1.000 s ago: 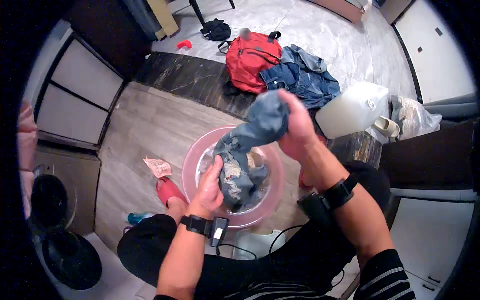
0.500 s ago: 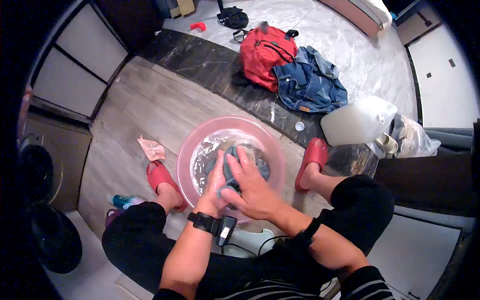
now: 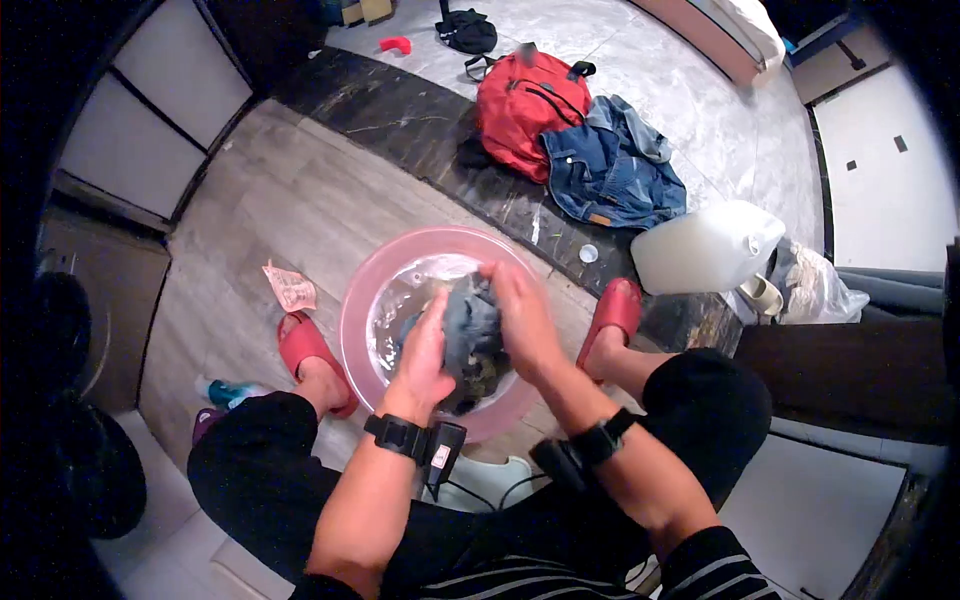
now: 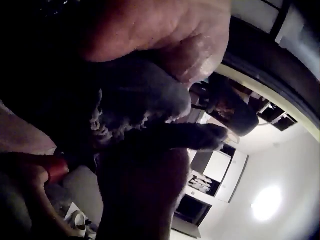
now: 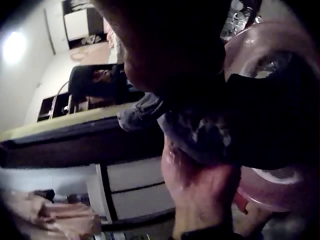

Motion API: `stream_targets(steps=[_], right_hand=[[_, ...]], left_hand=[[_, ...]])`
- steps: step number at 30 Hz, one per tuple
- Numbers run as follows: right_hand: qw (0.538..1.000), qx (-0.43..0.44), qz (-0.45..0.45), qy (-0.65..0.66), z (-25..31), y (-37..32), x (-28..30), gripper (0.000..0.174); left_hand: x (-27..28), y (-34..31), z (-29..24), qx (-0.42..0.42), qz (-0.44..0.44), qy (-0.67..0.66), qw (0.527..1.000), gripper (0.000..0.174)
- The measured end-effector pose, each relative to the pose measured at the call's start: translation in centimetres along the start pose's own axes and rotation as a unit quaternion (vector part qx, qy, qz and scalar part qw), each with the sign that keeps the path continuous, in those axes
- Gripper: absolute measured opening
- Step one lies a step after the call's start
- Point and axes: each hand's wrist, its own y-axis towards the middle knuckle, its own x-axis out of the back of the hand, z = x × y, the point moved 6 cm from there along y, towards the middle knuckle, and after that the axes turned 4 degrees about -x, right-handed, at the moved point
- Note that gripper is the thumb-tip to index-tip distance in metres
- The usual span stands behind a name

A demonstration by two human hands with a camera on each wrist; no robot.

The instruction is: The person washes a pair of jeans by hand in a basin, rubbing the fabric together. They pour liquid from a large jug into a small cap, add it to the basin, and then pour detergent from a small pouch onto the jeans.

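- Over the middle of the pink basin (image 3: 357,330), the denim cloth (image 3: 472,325) sits between the person's two hands.
- The left hand (image 3: 423,352) lies at eight o'clock of the cloth, the right hand (image 3: 525,325) at about three, both touching it.
- Both hands look straight-fingered, their palms pressed against the cloth from either side; whether any hidden fingertip bends cannot be told.
- The left wrist view shows pale fraying on the cloth, in deep shadow.
- A white label (image 3: 440,457) marks the left wrist device; its writing is too small to read, as is the print on the pink paper (image 3: 290,287), between nine and ten o'clock of the basin.
- Two red slippers (image 3: 615,312) flank the basin, one at three o'clock, one between eight and nine.
- One red backpack (image 3: 530,115) lies at one o'clock, one denim jacket (image 3: 615,170) touching it, and one white jug (image 3: 700,250) between two and three.
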Motion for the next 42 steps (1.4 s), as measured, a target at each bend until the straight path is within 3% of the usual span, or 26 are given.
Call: stream_targets(steps=[1, 2, 4, 5, 8, 9, 10, 12, 15, 16, 18, 20, 22, 24, 25, 28, 29, 32, 33, 34, 35, 36, 37, 39, 41, 42], right_hand=[[0.988, 0.122, -0.003, -0.094, 1.9, -2.2, -0.8, 0.035], [0.953, 0.240, -0.006, -0.187, 3.7, -4.3, -1.6, 0.037], [0.900, 0.299, -0.001, -0.316, 5.0, -6.3, -2.5, 0.040], [0.866, 0.325, 0.000, -0.380, 5.2, -6.9, -2.7, 0.042], [0.929, 0.077, 0.062, -0.356, 3.8, -2.5, -0.9, 0.042], [0.956, 0.060, -0.059, -0.282, 2.0, -0.3, 0.2, 0.031], [0.982, 0.003, -0.028, -0.185, -0.5, 1.7, 0.9, 0.032], [0.996, -0.090, 0.022, -0.009, -2.6, 3.5, 2.0, 0.034], [0.974, -0.162, 0.032, 0.155, 0.7, 0.6, 1.7, 0.035], [0.998, -0.027, 0.041, 0.044, 1.6, -0.3, 1.3, 0.032], [0.953, 0.241, 0.053, -0.174, 2.9, -3.7, -0.6, 0.027], [0.884, 0.348, -0.030, -0.311, 6.0, -5.9, -2.2, 0.023], [0.865, 0.351, -0.066, -0.354, 6.8, -6.0, -1.9, 0.023], [0.917, 0.260, -0.056, -0.296, 6.1, -2.8, -0.7, 0.026], [0.931, 0.160, -0.068, -0.321, 5.1, -1.2, -0.1, 0.029], [0.993, -0.105, 0.011, -0.052, 2.5, 1.8, 2.9, 0.034], [0.995, -0.085, 0.019, 0.050, 1.4, 2.0, 2.7, 0.038], [0.990, -0.086, -0.038, 0.109, 1.4, -0.3, 2.7, 0.041], [0.997, -0.036, -0.036, -0.066, 1.4, -1.1, 2.7, 0.039], [0.982, 0.118, -0.030, -0.147, 4.1, -3.3, 1.1, 0.038], [0.921, 0.254, -0.053, -0.290, 6.3, -5.2, -0.4, 0.033], [0.888, 0.297, -0.063, -0.344, 6.8, -5.6, -0.9, 0.030], [0.850, 0.340, -0.077, -0.395, 7.3, -6.1, -1.3, 0.028], [0.900, 0.266, -0.075, -0.338, 6.2, -3.0, -0.4, 0.030], [0.981, 0.032, -0.026, -0.191, 3.7, 1.1, 1.8, 0.031], [0.990, -0.087, -0.004, -0.108, 2.4, 1.8, 2.6, 0.032]], left_hand=[[0.3, 0.2, -0.3, -0.015, 0.008, -0.018, 1.000, 0.048], [-0.8, -1.7, -1.4, -0.052, -0.085, 0.039, 0.994, 0.052], [1.0, 0.2, 0.1, 0.043, -0.063, -0.054, 0.996, 0.056], [2.0, 0.9, 1.1, 0.032, -0.063, -0.020, 0.997, 0.054], [1.3, 0.9, 2.7, -0.011, -0.024, 0.098, 0.995, 0.048], [-0.3, 0.0, 2.2, -0.033, 0.012, 0.144, 0.989, 0.046], [-1.6, -0.4, 1.9, -0.057, 0.048, 0.190, 0.979, 0.045], [-1.5, -0.2, 1.8, -0.056, 0.029, 0.139, 0.988, 0.041], [-1.4, 0.2, -0.1, -0.020, 0.017, -0.031, 0.999, 0.043], [-1.7, 0.1, -1.1, -0.007, 0.025, -0.048, 0.998, 0.042], [-0.7, 0.1, -2.0, -0.014, -0.060, -0.008, 0.998, 0.041], [-0.3, 1.6, -0.4, 0.014, 0.010, -0.017, 1.000, 0.047], [-1.6, 1.4, 0.4, -0.047, 0.090, 0.028, 0.994, 0.045], [-1.3, 1.3, 0.7, -0.078, 0.033, 0.085, 0.993, 0.044], [-1.4, 1.3, 0.1, -0.076, 0.030, 0.115, 0.990, 0.042], [-3.2, 1.0, 0.4, -0.105, 0.054, 0.195, 0.974, 0.038], [-3.1, 0.8, 0.3, -0.111, 0.020, 0.168, 0.979, 0.042], [-2.7, 1.3, 0.1, 0.014, 0.076, 0.025, 0.997, 0.044], [-2.3, 1.6, 0.0, 0.000, 0.069, -0.009, 0.998, 0.044], [-2.5, 1.2, -0.2, 0.001, 0.031, -0.047, 0.998, 0.044], [-2.7, 0.6, -0.2, 0.003, -0.007, -0.085, 0.996, 0.043], [-2.8, 0.1, -0.1, 0.005, -0.043, -0.121, 0.992, 0.042], [-2.0, -0.7, -0.2, -0.036, -0.070, 0.050, 0.996, 0.041], [-2.9, -0.2, 0.2, -0.047, -0.014, 0.089, 0.995, 0.040], [-3.7, -0.3, 0.1, -0.086, 0.048, 0.187, 0.978, 0.038], [-3.8, -0.4, 0.2, -0.073, 0.058, 0.189, 0.977, 0.037]])
